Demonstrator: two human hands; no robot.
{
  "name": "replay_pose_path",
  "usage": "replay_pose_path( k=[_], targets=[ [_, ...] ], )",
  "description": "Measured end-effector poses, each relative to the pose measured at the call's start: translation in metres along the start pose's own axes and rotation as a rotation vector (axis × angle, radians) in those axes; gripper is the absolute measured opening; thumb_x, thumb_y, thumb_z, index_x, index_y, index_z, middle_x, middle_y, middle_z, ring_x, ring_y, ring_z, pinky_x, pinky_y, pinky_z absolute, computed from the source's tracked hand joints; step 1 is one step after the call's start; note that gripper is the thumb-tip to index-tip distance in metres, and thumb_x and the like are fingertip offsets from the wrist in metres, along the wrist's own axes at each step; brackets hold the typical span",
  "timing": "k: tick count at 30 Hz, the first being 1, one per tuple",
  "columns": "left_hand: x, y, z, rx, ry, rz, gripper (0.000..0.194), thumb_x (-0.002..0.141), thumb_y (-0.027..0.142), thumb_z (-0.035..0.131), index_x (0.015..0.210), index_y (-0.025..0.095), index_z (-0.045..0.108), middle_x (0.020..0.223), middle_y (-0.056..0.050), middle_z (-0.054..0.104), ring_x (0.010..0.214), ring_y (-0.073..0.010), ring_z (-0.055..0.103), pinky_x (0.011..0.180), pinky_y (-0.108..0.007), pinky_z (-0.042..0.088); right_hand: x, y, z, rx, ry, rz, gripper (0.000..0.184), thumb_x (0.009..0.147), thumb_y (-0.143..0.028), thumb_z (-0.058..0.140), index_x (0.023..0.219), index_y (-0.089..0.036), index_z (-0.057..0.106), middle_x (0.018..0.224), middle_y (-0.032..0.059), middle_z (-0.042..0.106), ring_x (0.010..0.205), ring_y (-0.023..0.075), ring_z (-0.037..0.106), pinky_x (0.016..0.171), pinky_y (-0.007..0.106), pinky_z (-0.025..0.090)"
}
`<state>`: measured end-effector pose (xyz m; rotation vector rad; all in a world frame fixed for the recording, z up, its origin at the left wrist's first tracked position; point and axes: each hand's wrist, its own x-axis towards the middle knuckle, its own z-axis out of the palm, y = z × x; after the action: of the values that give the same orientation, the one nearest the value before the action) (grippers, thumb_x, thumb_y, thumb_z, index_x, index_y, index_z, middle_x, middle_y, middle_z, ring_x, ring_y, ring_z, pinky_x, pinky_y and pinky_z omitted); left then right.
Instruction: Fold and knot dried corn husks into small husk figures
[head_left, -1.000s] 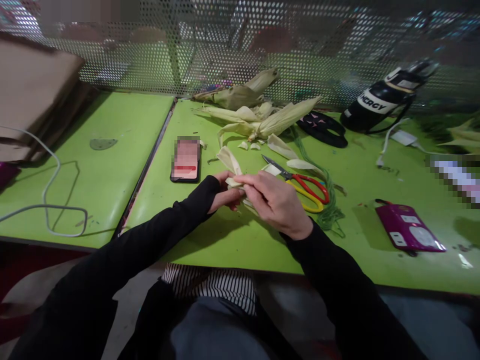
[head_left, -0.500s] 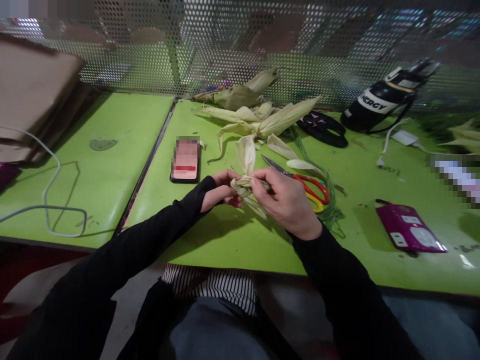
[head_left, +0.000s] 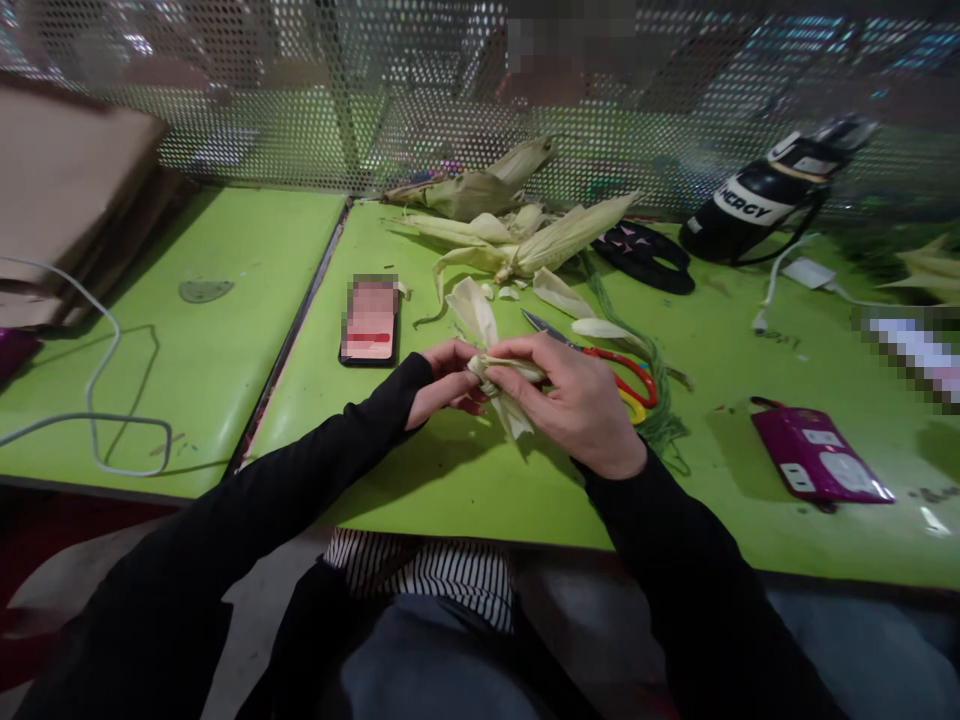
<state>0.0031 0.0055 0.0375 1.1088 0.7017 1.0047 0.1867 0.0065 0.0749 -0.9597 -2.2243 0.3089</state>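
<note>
Between my two hands is a pale corn husk (head_left: 475,312), folded into a small knot with loose strips spreading above and below. My left hand (head_left: 444,385) pinches the knot from the left. From the right, the thumb and forefinger of my right hand (head_left: 574,400) press on its folded end, so part of the knot is hidden. Just beyond my right hand lie scissors (head_left: 626,375) with red and yellow handles, their blades pointing away to the left. Green string (head_left: 660,430) lies in a loose bundle beside them. Farther back is a pile of dried corn husks (head_left: 525,240).
A phone (head_left: 370,325) lies left of my hands. At the right are a purple pouch (head_left: 821,455), a white cable (head_left: 772,290) and a black bottle (head_left: 750,200). Brown paper bags (head_left: 67,180) stand at the left. A perforated metal screen (head_left: 450,90) borders the green table.
The upper strip of the husk has tilted to the left, and the lower strip shows more below the fingers. My right hand has shifted its pinch slightly on the knot.
</note>
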Motion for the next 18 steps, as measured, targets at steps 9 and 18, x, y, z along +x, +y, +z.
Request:
replay_pose_path(
  k=[9, 18],
  targets=[
    [0.002, -0.011, 0.003, -0.008, 0.032, -0.040, 0.047, 0.072, 0.049, 0.077, 0.094, 0.014, 0.056, 0.073, 0.001, 0.063, 0.064, -0.0099, 0.063, 0.066, -0.025, 0.056, 0.005, 0.003, -0.008, 0.144, -0.182, 0.094, 0.014, 0.091, -0.031, 0.058, 0.087, -0.020, 0.066, 0.082, 0.0020, 0.072, 0.069, 0.0143, 0.063, 0.059, 0.026, 0.044],
    [0.002, -0.016, 0.000, -0.114, 0.033, -0.100, 0.041, 0.072, 0.040, 0.081, 0.083, 0.015, 0.050, 0.071, -0.002, 0.069, 0.067, -0.0124, 0.069, 0.068, -0.026, 0.057, 0.005, 0.002, -0.014, 0.154, -0.196, 0.096, 0.012, 0.088, -0.025, 0.056, 0.085, -0.019, 0.065, 0.079, 0.0016, 0.069, 0.063, 0.0122, 0.057, 0.055, 0.024, 0.040]
  ],
)
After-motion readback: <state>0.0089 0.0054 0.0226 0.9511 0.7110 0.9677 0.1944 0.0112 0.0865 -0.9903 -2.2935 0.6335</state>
